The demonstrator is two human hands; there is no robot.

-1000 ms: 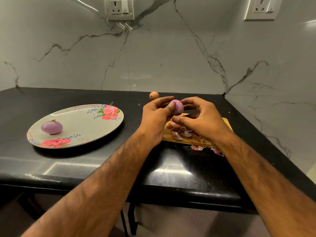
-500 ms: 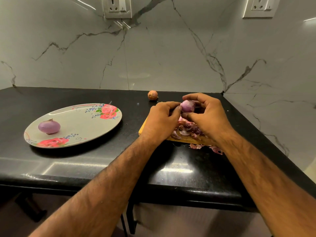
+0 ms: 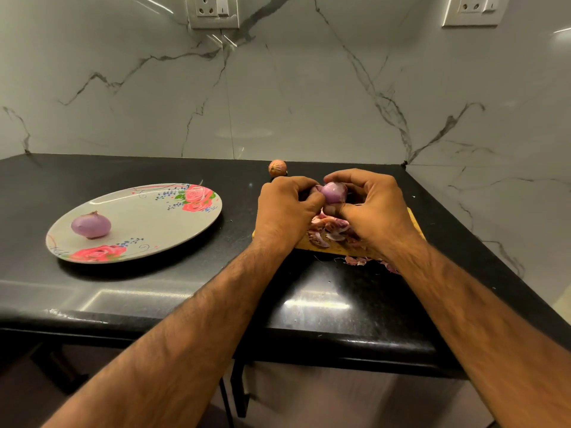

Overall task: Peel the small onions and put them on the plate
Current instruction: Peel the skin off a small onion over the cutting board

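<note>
A small purple onion (image 3: 333,192) is held between both hands above a wooden cutting board (image 3: 312,244). My left hand (image 3: 285,211) pinches its left side with the thumb, and my right hand (image 3: 375,208) cups it from the right and behind. A pile of purple onion skins (image 3: 327,230) lies on the board under the hands. One peeled purple onion (image 3: 91,225) rests on the left part of the floral plate (image 3: 148,223). An unpeeled brownish onion (image 3: 277,167) sits on the black counter just behind my left hand.
The black counter (image 3: 154,291) ends at a front edge near me and meets marble walls behind and at the right. A few loose skins (image 3: 358,260) lie on the counter in front of the board. Wall sockets (image 3: 213,10) are above.
Both hands have shifted slightly right and away with the onion, turning it between the fingers. More skins show on the board. The plate and its onion have not moved.
</note>
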